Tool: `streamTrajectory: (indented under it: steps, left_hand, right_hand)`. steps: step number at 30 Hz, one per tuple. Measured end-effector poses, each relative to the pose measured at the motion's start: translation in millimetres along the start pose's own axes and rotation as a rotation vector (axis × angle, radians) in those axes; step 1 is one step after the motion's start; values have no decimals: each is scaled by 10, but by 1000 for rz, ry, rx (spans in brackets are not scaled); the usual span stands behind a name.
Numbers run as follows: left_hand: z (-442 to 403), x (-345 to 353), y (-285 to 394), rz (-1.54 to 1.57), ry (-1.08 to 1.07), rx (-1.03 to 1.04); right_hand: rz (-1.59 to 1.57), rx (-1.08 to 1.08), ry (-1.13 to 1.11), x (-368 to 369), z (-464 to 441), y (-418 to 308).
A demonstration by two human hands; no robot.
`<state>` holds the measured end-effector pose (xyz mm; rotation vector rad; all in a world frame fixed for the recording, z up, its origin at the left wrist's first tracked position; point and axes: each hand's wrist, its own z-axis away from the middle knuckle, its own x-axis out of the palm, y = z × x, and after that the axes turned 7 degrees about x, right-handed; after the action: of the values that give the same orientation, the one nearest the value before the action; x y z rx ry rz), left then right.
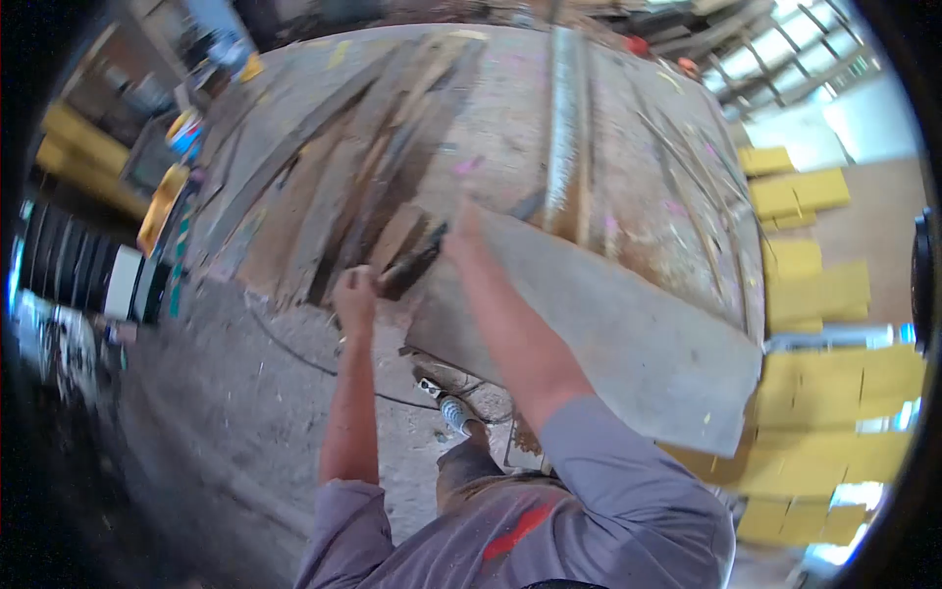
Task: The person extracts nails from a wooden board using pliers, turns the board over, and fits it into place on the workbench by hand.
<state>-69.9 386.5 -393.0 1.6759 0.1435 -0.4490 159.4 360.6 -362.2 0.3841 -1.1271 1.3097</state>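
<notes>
My left hand (355, 296) is closed, with its fingers curled by the near end of a dark strip of wood (416, 261). Whether it grips that strip is hidden. My right hand (465, 234) is smeared by motion at the strip's other end, over the corner of a wide grey board (608, 324). Its fingers cannot be made out. The grey board lies slanted across the table's near right side and juts over the edge. A short brown wood piece (398, 234) lies just behind the dark strip.
Long weathered planks (339, 187) lie on the worktable (510, 118), left of a pale metal-like bar (563, 128). Thin sticks (692, 162) lie to the right. Yellow blocks (819, 388) line the right side. A cable (289, 348) crosses the floor near my foot (455, 414).
</notes>
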Motion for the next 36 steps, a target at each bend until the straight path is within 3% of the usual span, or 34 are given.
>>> streamTrajectory:
  steps: [1, 3, 5, 7, 9, 11, 13, 15, 16, 18, 21, 24, 27, 30, 31, 33, 34, 36]
  left_hand:
    - [-144, 20, -95, -173, 44, 164]
    - [-172, 63, 27, -246, 14, 206]
    - [-33, 160, 219, -290, -213, 135]
    - [106, 284, 191, -305, -417, 92]
    - [242, 521, -27, -281, -610, 80]
    - [401, 722, -92, -404, -550, 192]
    - [423, 824, -134, -449, -522, 269]
    - [433, 828, 99, -423, -540, 134]
    - [464, 824, 196, -417, -548, 67]
    - [508, 892, 149, -446, -478, 165]
    - [452, 941, 45, -436, -469, 126]
    - [457, 958, -29, -425, -433, 221]
    - [391, 888, 5, -621, -396, 248]
    - [713, 820, 181, -631, -237, 386]
    - [828, 785, 343, -598, -166, 437]
    - [1239, 744, 717, -539, -158, 505]
    - [1509, 731, 823, -511, -151, 533]
    - [2022, 643, 729, -202, -417, 208]
  right_hand:
    - [318, -17, 51, 99, 29, -39]
    - [731, 19, 158, 178, -67, -39]
    - [877, -52, 109, -26, -20, -219]
    - [993, -279, -88, -143, 494, -354]
    - [1035, -330, -102, -513, 1224, -649]
    - [1039, -333, 157, -1047, 2053, -908]
    - [974, -501, 507, -2105, 2672, -1014]
    - [980, -557, 995, -2873, 3469, -1168]
    - [1224, -688, 1269, -3189, 3846, -1213]
    - [1082, -721, 1540, -3875, 4406, -1246]
    - [83, -373, 1405, -4086, 4655, -1386]
    - [-159, -450, 923, -4170, 4429, -1471]
    - [-80, -297, 750, -4195, 4515, -1594]
    - [600, 416, 478, -4370, 5201, -2035]
    - [846, 436, 363, -4210, 5451, -2293]
    - [867, 308, 372, -4488, 5684, -2817]
    - [904, 80, 472, -4581, 5665, -3119]
    - [1045, -281, 631, -5019, 5324, -3754]
